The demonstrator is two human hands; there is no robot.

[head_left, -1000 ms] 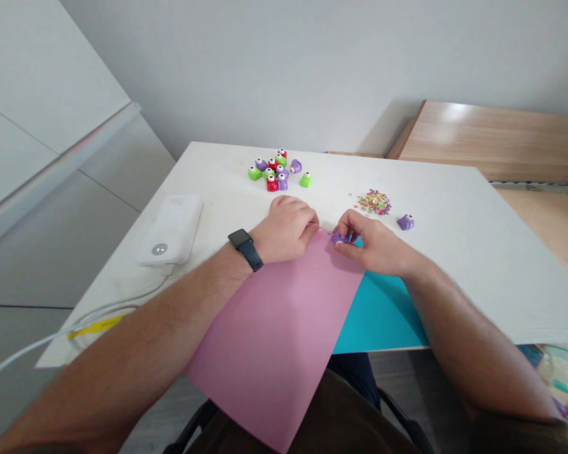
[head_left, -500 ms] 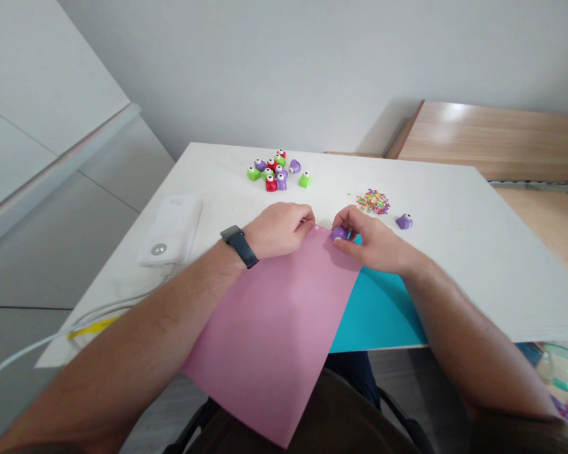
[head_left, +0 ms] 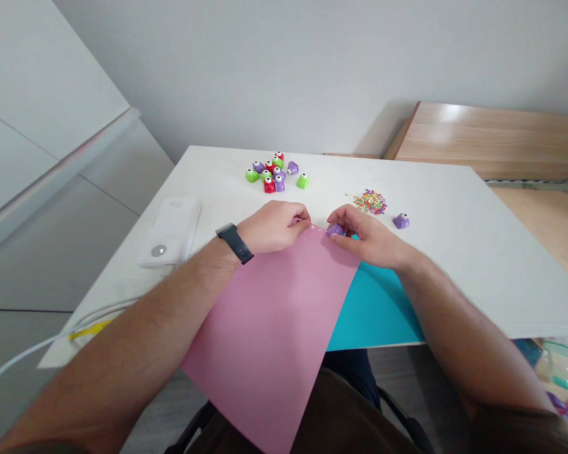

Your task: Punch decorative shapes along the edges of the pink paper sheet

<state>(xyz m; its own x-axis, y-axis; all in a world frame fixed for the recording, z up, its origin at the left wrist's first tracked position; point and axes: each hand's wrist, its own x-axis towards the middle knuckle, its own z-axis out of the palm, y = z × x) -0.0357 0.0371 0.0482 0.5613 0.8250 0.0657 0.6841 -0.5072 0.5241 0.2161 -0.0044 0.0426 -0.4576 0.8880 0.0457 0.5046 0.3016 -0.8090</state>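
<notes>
A pink paper sheet [head_left: 274, 321] lies on the white table [head_left: 454, 252] and hangs over its near edge, overlapping a turquoise sheet [head_left: 373, 312]. My left hand [head_left: 274, 226], with a dark watch on the wrist, pinches the pink sheet's far edge with closed fingers. My right hand [head_left: 366, 236] is closed round a small purple craft punch [head_left: 335, 231] set on that same far edge. Tiny holes show along the edge between my hands.
A cluster of green, red and purple punches [head_left: 274, 175] sits at the table's far middle. A heap of coloured paper bits [head_left: 370, 202] and another purple punch [head_left: 400, 221] lie to the right. A white device [head_left: 170, 230] with a cable lies left. A wooden surface [head_left: 492, 139] stands behind.
Both hands and the pink sheet have shifted slightly left and toward the far side. The purple punch has stayed in my right hand at the sheet's edge.
</notes>
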